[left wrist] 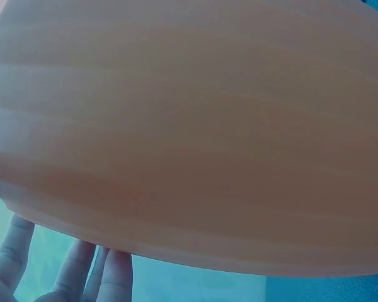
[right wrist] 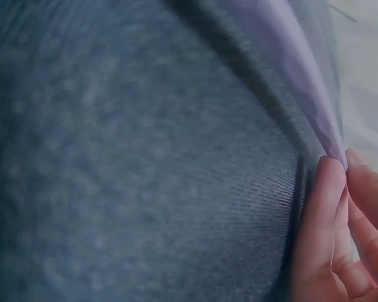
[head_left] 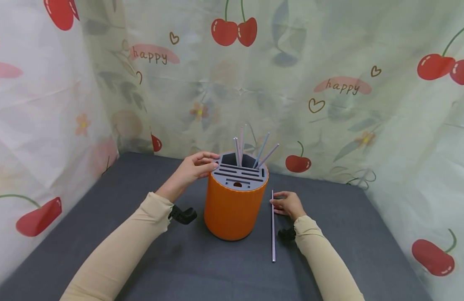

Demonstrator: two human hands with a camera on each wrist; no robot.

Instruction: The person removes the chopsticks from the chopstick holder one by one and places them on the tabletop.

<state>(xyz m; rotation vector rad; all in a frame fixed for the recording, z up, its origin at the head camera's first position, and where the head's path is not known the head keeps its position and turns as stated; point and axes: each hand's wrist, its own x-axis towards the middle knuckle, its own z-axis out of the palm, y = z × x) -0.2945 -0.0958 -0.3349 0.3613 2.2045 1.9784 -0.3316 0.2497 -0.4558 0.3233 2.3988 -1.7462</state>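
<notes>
Behind and beside the dark grey desk [head_left: 201,267], pale cloth [head_left: 262,104] printed with cherries, hearts and "happy". Upright on the desk, an orange holder [head_left: 233,209] with a grey slotted top [head_left: 256,185], several slim sticks [head_left: 261,150] leaning in its large rear opening. At the upper left rim, the left hand [head_left: 190,171], fingers extended and touching, not clenched. To the holder's right, apart from it, a lilac stick [head_left: 273,234], pinched near its far end by the right hand [head_left: 288,204]. Unclear whether touching the desk. On both arms, cream sleeves [head_left: 325,259].
</notes>
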